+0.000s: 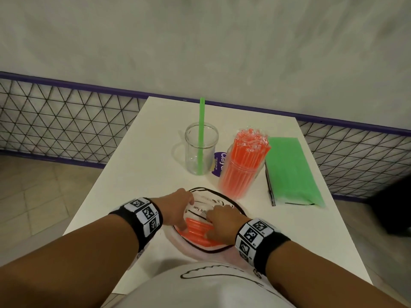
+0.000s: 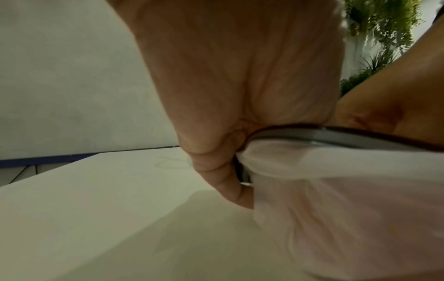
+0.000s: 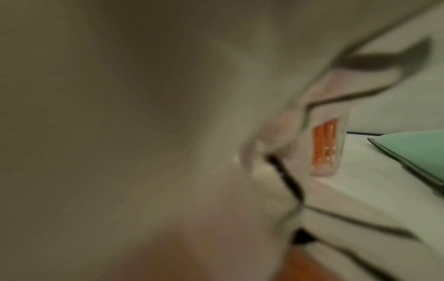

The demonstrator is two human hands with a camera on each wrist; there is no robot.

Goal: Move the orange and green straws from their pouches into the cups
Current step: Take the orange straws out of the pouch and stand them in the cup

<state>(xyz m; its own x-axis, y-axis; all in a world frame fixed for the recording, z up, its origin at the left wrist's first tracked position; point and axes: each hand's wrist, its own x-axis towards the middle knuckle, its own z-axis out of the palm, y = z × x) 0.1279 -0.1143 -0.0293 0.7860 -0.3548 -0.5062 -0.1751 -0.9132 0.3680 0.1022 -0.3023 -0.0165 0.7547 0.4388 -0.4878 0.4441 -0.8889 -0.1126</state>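
White table (image 1: 138, 196) against a grey wall: a clear pouch (image 1: 201, 245) with mirrored print and a few orange straws (image 1: 196, 232) is gripped at its mouth by the left hand (image 1: 178, 210). Right hand (image 1: 222, 223) fingers are curled inside on the straws. Behind stand one cup (image 1: 201, 150) with a green straw (image 1: 202, 130), a second cup (image 1: 240, 172) packed orange, a purple "Clay…" label (image 1: 219, 163) and the green pouch (image 1: 291, 172).

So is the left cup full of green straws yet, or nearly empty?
Nearly empty. The clear cup holds just one green straw, standing upright. The green pouch lies flat on the table, still bulging.
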